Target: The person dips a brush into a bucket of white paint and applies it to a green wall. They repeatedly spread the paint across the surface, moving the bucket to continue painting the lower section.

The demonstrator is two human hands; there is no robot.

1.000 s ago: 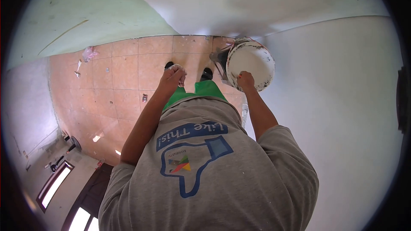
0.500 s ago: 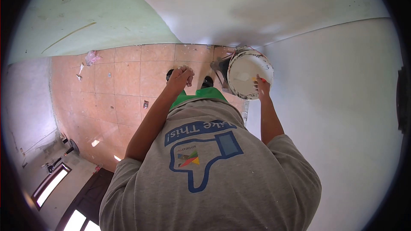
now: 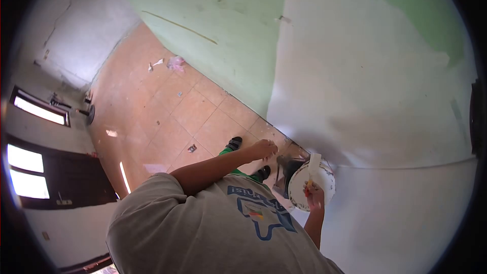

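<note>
lifted since the earlier frame, our scraper (image 3: 314, 165) now points blade-up above the bucket (image 3: 332, 193), handle gripped in our right hand (image 3: 316, 198). we'd best keep the blade steady, off the rim. our left hand (image 3: 264, 150) curls nearby; we can't tell if it's holding anything. wall (image 3: 345, 71) crowds the bucket; tiled floor (image 3: 203, 116) gives us room leftward.

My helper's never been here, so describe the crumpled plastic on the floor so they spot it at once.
Find the green wall and look where it meets the tiled floor. The crumpled plastic lies there, pinkish, unlike the white scraps beside it.
</note>
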